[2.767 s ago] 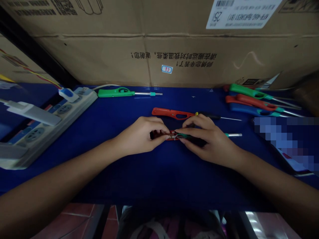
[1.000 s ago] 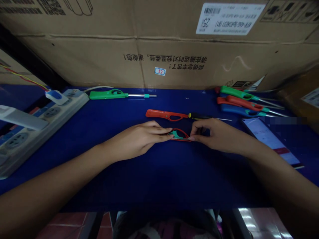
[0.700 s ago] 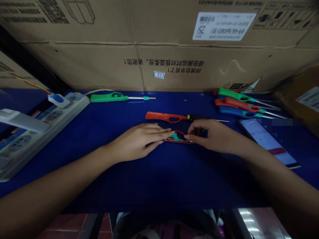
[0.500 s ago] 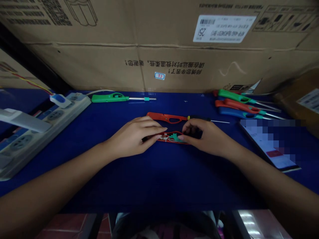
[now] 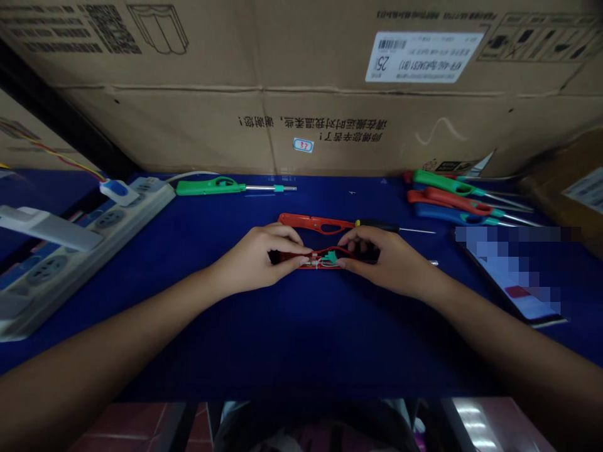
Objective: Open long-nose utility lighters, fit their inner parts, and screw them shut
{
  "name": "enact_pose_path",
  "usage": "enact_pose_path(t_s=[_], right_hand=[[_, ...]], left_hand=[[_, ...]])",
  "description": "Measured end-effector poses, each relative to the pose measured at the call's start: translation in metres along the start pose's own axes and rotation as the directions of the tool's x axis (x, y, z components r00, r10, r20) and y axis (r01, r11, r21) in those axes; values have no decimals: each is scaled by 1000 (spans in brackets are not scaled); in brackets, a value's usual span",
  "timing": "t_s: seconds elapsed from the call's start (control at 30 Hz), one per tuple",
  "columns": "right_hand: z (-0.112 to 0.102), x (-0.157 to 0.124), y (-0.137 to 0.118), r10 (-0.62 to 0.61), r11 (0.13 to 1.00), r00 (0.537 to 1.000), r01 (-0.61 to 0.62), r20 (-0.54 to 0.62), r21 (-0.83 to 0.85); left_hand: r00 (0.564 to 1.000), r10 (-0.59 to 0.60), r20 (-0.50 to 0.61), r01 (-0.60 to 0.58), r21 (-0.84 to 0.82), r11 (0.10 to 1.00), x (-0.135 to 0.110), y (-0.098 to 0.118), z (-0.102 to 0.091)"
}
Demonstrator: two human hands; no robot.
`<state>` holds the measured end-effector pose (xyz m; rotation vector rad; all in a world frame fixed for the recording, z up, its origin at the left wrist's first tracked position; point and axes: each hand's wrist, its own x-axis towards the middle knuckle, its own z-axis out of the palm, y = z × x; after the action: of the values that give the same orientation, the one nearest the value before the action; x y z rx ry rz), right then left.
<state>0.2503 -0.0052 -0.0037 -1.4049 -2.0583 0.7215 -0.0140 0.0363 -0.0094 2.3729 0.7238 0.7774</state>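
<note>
An opened red long-nosed lighter (image 5: 325,258) with a teal trigger and small wires showing lies on the blue table between my hands. My left hand (image 5: 261,254) pinches its left end with curled fingers. My right hand (image 5: 379,257) grips its right part, fingers closed over it; the metal nozzle tip (image 5: 433,263) pokes out past this hand. Just behind my fingers lies a red lighter shell half (image 5: 315,222), with a black-handled screwdriver (image 5: 391,227) to its right.
A green lighter (image 5: 226,186) lies at the back left near a white power strip (image 5: 70,242). Green, red and blue lighters (image 5: 461,199) are stacked at the back right beside a phone (image 5: 513,276). A cardboard box wall (image 5: 301,94) closes the back.
My hands have closed in on the opened red lighter: the left went from flat fingers to a pinch, the right shifted left along the body. The view tilted slightly.
</note>
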Motion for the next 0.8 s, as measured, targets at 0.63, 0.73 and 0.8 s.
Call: enact_pose_path(t_s=[0.63,0.73,0.8], right_hand=[[-4,2,2,-65,997,986,57,-156,-55],[-13,4,6,-146,982,958,109,-248,-157],[-17,4,9,-192,967,947,138,-259,-215]], left_hand=[[993,22,-118,-18,38,999,-2,-1,2],[964,55,-259,-3,195,981,1,-9,-4],[961,79,-265,15,337,942,3,-18,-9]])
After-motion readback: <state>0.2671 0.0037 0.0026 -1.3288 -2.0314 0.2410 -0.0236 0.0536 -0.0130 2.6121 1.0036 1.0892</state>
